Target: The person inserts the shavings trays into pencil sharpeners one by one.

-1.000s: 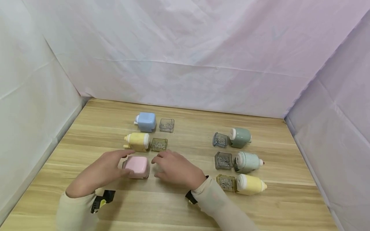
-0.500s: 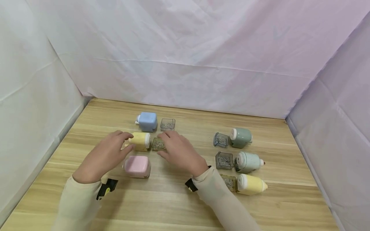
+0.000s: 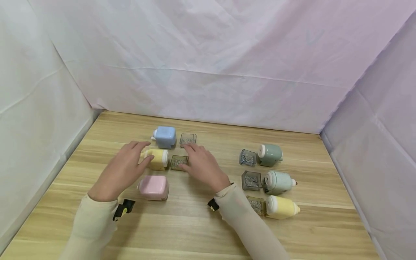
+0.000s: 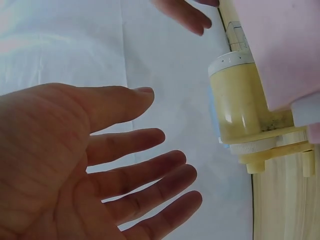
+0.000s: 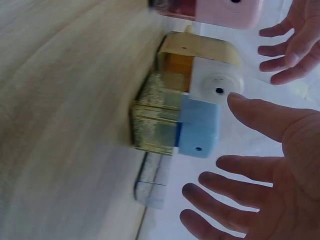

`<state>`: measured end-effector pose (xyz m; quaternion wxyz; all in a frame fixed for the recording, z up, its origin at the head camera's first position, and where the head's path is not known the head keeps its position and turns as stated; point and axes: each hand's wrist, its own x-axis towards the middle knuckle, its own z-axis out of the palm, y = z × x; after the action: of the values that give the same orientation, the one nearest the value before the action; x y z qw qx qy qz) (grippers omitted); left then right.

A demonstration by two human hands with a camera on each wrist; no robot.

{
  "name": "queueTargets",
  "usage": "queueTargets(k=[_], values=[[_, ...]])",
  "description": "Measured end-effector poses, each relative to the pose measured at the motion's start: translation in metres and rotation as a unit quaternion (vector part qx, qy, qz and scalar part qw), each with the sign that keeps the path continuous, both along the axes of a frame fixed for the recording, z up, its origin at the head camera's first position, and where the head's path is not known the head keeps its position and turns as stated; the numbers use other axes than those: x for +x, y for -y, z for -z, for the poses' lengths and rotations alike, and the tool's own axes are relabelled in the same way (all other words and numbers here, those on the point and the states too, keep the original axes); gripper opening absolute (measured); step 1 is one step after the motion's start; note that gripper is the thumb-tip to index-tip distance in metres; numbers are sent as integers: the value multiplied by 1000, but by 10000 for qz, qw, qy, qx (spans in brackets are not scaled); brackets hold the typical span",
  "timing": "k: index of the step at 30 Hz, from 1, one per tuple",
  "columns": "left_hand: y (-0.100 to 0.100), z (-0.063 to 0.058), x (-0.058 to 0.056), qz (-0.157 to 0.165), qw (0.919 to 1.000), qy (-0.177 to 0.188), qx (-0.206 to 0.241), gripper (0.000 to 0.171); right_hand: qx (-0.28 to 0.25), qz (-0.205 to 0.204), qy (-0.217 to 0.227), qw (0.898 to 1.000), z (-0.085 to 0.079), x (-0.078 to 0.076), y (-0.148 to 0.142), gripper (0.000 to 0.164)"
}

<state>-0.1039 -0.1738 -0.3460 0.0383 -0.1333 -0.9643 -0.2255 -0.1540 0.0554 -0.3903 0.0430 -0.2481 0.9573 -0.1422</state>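
Observation:
A yellow crank pencil sharpener (image 3: 157, 159) stands at the left of the table, its see-through shavings drawer (image 3: 177, 161) pulled out beside it. My left hand (image 3: 121, 169) hovers at the sharpener's crank side, fingers spread and holding nothing. Over the right edge of the drawer is my right hand (image 3: 205, 167), with nothing in its grasp; the right wrist view shows its fingers (image 5: 235, 192) extended. In front of the yellow one sits a pink pencil sharpener (image 3: 154, 187). Behind it stands a blue sharpener (image 3: 165, 137) with its own drawer of shavings (image 3: 188, 138) alongside.
On the right, a dark green sharpener (image 3: 271, 154), a pale green sharpener (image 3: 279, 182) and another yellow sharpener (image 3: 282, 207) form a column, each with a drawer of shavings to its left. White cloth (image 3: 208, 65) walls in the wooden table (image 3: 182, 231).
Both hands have moved away from the pink sharpener, toward the back of the table, to the yellow sharpener and its drawer. The sharpeners have stayed in place.

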Motion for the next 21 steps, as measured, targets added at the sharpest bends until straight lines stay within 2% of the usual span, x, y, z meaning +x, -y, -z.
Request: queueTargets(k=[6, 12, 21], values=[[-1, -1, -1, -21, 10000, 28, -25, 47, 328, -25, 227, 9992, 11, -2, 1, 61], [-1, -2, -5, 141, 9993, 244, -265, 54, 270, 24, 234, 9994, 18, -5, 1, 46], [2, -1, -21, 533, 9956, 630, -435, 65, 175, 100, 248, 9995, 25, -9, 1, 46]])
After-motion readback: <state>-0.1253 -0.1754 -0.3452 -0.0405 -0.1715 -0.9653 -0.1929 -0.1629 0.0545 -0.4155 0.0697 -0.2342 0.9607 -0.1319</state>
